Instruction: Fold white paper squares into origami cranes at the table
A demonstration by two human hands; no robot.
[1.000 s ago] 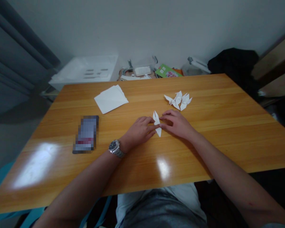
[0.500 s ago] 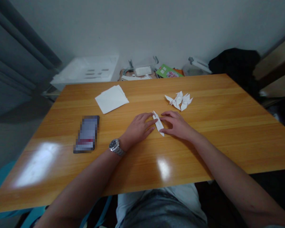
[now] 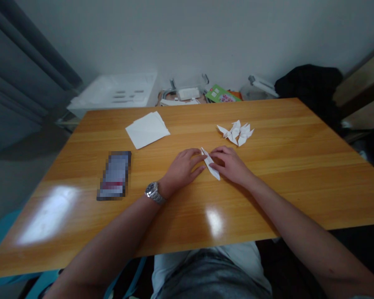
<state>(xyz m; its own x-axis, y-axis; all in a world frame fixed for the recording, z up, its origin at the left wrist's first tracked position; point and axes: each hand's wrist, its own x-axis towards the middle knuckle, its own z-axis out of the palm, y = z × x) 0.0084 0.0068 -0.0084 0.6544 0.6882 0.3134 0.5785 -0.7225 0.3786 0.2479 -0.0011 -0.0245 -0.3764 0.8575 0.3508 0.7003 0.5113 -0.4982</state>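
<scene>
A narrow, pointed piece of folded white paper (image 3: 212, 167) lies on the wooden table (image 3: 283, 174) between my hands. My left hand (image 3: 183, 168), with a metal watch on its wrist, rests beside the paper's left edge, fingertips touching its upper end. My right hand (image 3: 230, 164) presses on the paper from the right, its fingers curled down and pinching the fold. Behind my right hand sits a small pile of finished folded white paper figures (image 3: 237, 132).
A stack of flat white paper sheets (image 3: 147, 129) lies at the back left of the table, and a phone (image 3: 114, 175) lies to the left of my hands. Behind the table are a white plastic box (image 3: 115, 93), clutter and a black bag (image 3: 308, 89).
The folded paper has been flattened and turned so that its lower tip points further right. Both hands have stayed at it, shifting only slightly.
</scene>
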